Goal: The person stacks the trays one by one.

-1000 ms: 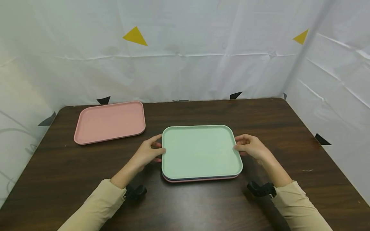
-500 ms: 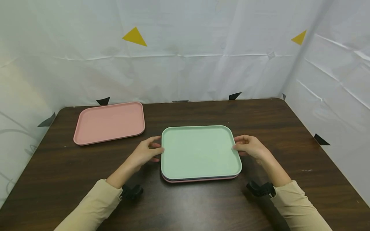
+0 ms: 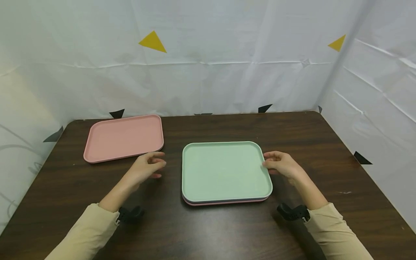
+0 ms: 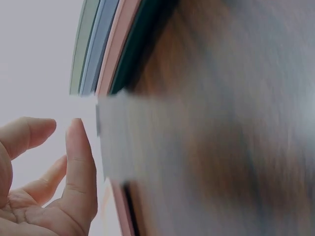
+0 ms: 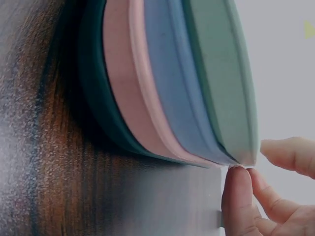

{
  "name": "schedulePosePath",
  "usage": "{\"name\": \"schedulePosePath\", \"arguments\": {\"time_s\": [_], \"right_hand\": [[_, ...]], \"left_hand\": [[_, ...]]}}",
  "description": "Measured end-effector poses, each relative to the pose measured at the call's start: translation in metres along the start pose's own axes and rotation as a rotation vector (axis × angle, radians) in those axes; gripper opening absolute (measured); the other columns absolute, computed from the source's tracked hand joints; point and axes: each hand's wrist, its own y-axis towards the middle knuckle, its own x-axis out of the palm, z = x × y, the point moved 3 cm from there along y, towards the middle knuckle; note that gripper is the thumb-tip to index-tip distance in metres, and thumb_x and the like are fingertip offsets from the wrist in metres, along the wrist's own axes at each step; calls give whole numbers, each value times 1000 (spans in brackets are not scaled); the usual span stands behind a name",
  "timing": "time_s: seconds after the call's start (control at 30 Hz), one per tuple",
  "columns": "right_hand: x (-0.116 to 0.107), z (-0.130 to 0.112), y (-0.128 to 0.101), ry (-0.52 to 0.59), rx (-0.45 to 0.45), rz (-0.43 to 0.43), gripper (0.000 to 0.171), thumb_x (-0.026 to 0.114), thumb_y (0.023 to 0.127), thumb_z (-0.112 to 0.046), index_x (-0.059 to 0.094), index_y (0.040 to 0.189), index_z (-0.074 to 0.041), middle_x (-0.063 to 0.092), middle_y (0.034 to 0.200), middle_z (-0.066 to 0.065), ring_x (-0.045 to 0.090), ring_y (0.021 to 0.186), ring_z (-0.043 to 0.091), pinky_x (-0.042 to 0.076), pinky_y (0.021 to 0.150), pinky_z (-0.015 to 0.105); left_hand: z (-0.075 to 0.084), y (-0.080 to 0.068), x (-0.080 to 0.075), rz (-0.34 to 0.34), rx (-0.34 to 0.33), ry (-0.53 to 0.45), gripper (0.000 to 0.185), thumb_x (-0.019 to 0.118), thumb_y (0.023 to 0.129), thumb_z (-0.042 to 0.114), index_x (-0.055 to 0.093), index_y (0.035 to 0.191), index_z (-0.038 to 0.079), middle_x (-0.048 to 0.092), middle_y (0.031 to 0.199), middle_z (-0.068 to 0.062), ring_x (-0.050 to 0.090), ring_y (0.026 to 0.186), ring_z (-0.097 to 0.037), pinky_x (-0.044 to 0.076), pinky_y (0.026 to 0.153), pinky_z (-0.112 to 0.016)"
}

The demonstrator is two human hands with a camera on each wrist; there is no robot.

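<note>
A light green tray (image 3: 225,171) tops a stack at mid-table. Beneath it, the right wrist view shows a blue tray (image 5: 165,64), a pink tray (image 5: 120,64) and a dark green layer (image 5: 91,64) at the bottom. My right hand (image 3: 283,167) pinches the green tray's right edge, thumb at the rim and fingertips against the side below it. Left of the stack, my left hand (image 3: 141,171) holds nothing; its thumb and fingers are spread apart, with a gap to the trays.
Another pink tray (image 3: 123,139) lies at the far left of the dark wooden table (image 3: 221,231), slightly angled. White sheeting (image 3: 208,86) with yellow and black triangles hangs behind and beside the table.
My left hand has let go of the stack's left edge and moved left, toward the separate pink tray. The right hand and the stack stay in place.
</note>
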Motion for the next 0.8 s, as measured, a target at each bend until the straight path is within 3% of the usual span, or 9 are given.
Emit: {"name": "schedulePosePath", "arguments": {"time_s": [0.2, 0.33, 0.53, 0.67, 0.8], "right_hand": [[-1, -2, 2, 14, -14, 1, 53, 56, 94, -13, 39, 138, 10, 58, 122, 20, 59, 90, 5, 57, 88, 31], [-3, -3, 3, 27, -23, 4, 53, 56, 94, -13, 39, 137, 10, 59, 118, 17, 59, 89, 3, 57, 89, 31], [-9, -7, 0, 4, -29, 26, 52, 52, 97, -18, 37, 140, 8, 46, 137, 28, 56, 115, 25, 50, 102, 41], [-12, -14, -1, 1, -49, 37, 53, 49, 98, -19, 35, 142, 7, 39, 142, 29, 46, 126, 40, 43, 108, 49], [-13, -22, 0, 16, -63, 43, 52, 48, 99, -18, 34, 142, 6, 37, 144, 29, 43, 129, 43, 38, 111, 51]], "left_hand": [[-6, -8, -33, 62, -4, 16, 51, 48, 100, 17, 34, 143, -6, 48, 133, -30, 53, 118, -36, 60, 82, -28], [-11, -12, -54, 105, 1, 37, 52, 48, 100, 19, 34, 143, -6, 46, 135, -31, 60, 105, -19, 60, 81, -25], [-24, -19, -85, 200, 17, 61, 52, 47, 100, 19, 34, 142, -9, 50, 126, -25, 56, 84, 7, 59, 76, -18], [-34, -23, -105, 275, 16, 63, 53, 48, 100, 19, 34, 142, -11, 56, 110, -4, 55, 80, 12, 58, 73, -15], [-42, -27, -122, 350, -2, 48, 55, 50, 98, 21, 35, 141, -11, 53, 90, 22, 56, 76, 13, 57, 70, -13]]}}
